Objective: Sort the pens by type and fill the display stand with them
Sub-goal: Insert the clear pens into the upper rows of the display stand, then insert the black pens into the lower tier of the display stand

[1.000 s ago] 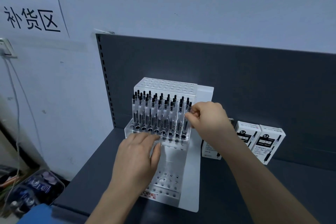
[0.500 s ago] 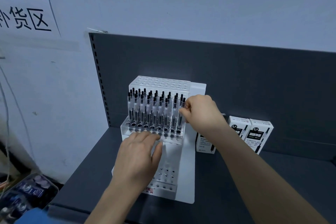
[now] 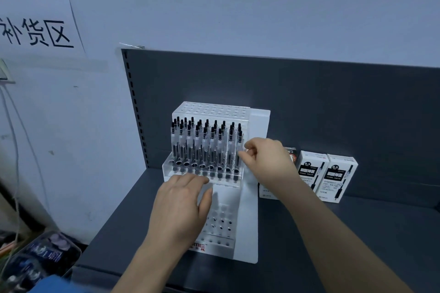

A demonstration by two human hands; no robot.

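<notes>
The pens point(image 3: 207, 147) sit in the stand's point(image 3: 248, 221) middle tier, and the right hand point(image 3: 266, 162) pinches the end pen point(image 3: 239, 141) between curled fingers. I judge it best pressed straight down its hole, clear of neighbours. The left hand point(image 3: 181, 207) lies flat, fingers straight, steadying the lower tier but covering empty holes. The boxes point(image 3: 331, 173) stand just beside, right

The left hand point(image 3: 182, 200) covers part of the white plastic display stand's point(image 3: 250, 221) lower tier. The right forearm point(image 3: 321, 221) hides most of one white cardboard box point(image 3: 266, 191). Whether the right hand's point(image 3: 266, 159) fingers pinch the outermost clear pen point(image 3: 238, 146) is unclear.
</notes>
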